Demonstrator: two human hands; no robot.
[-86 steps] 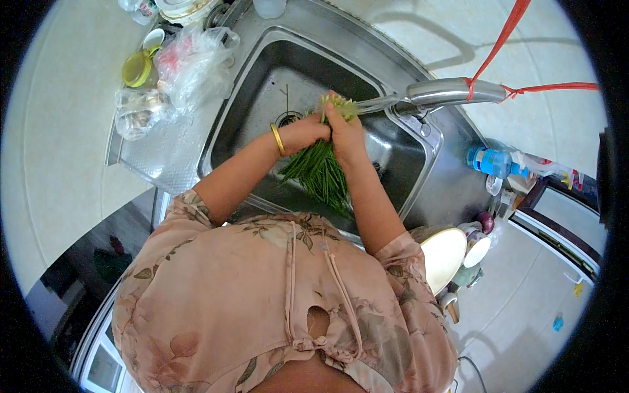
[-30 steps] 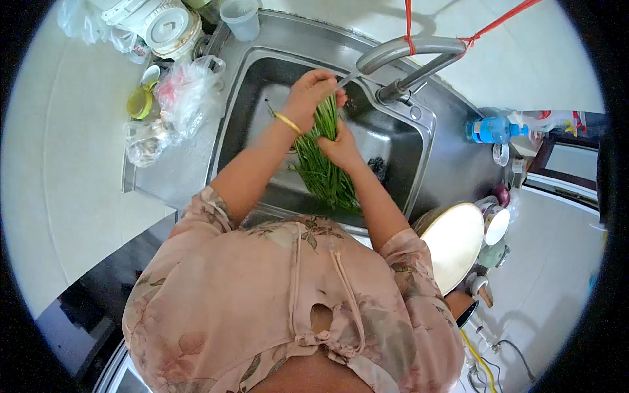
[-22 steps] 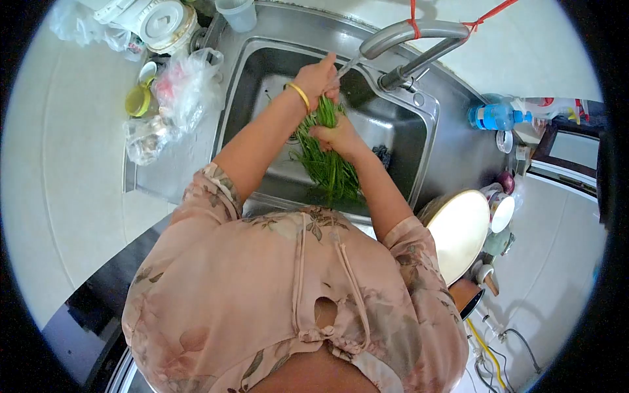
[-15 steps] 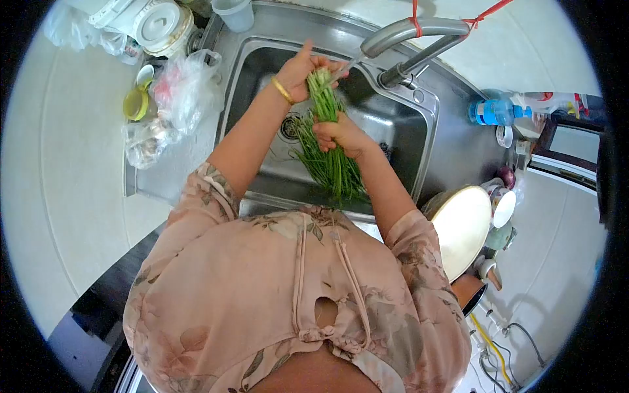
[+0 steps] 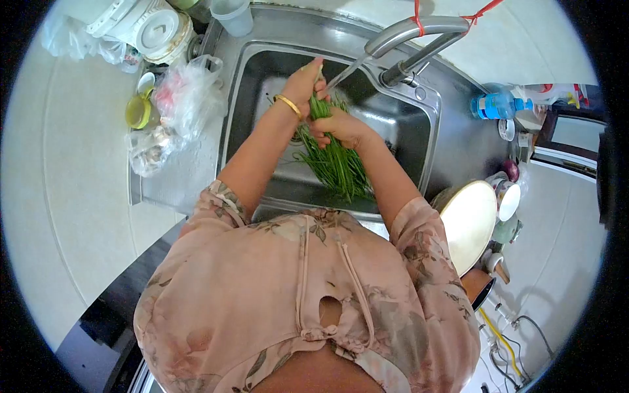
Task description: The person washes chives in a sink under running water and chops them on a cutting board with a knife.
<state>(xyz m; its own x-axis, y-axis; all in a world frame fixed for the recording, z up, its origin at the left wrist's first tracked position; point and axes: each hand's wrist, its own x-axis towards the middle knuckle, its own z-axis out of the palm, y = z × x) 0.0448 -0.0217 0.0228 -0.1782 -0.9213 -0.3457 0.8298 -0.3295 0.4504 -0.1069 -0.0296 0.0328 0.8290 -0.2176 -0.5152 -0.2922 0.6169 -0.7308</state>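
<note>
A bunch of long green stems (image 5: 337, 170) hangs over the steel sink basin (image 5: 400, 157), its loose ends pointing toward my body. My right hand (image 5: 341, 128) is wrapped round the middle of the bunch. Close beside it, my left hand (image 5: 303, 85), with a gold bangle (image 5: 288, 105) at the wrist, is closed round the upper end of the stems. Water runs from the faucet (image 5: 400, 36) in a thin stream to the fingers of my left hand.
Left of the basin lie plastic bags (image 5: 190, 98) and a yellow-green cup (image 5: 139, 111). White tubs (image 5: 157, 33) and a clear container (image 5: 234, 16) stand behind. At the right are a blue bottle (image 5: 495, 106), a large pale round board (image 5: 468, 226) and bowls (image 5: 508, 201).
My left hand has closed round the stem ends, which lay against its spread fingers before. Both hands are nearer together, and the view has shifted slightly.
</note>
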